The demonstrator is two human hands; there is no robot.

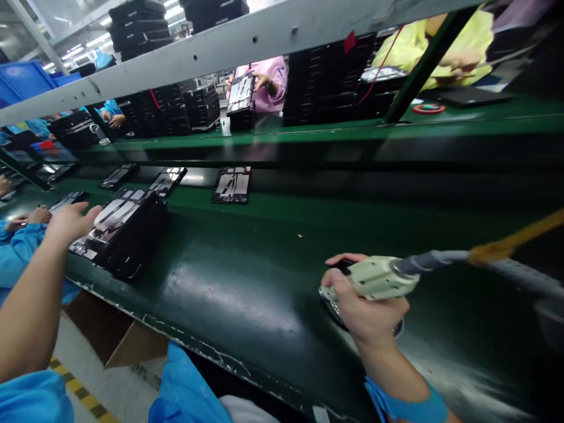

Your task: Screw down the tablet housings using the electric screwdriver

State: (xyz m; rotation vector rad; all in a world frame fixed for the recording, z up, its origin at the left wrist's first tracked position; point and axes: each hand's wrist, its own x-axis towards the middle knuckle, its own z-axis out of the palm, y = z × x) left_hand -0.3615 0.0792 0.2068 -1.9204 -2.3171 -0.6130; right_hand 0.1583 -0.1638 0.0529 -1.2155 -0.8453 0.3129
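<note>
At nine o'clock, the left hand [70,222] rests open on the tray stack [121,232].
Right hand [368,308] at five o'clock clenches the electric screwdriver [381,276]; judging by this, fetching a tray is under way, and lifting it needs a firm grasp.

Left hand [70,220] on tray stack [121,232], right hand [365,305] gripping pale tool [381,277], green belt [247,282]

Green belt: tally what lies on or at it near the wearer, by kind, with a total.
Flat panels lying singly on the belt beyond the stack: 3
Stack of panels, under the left hand: 1
Power tool, held in the right hand: 1
Hose on the tool: 1
Total: 6
</note>
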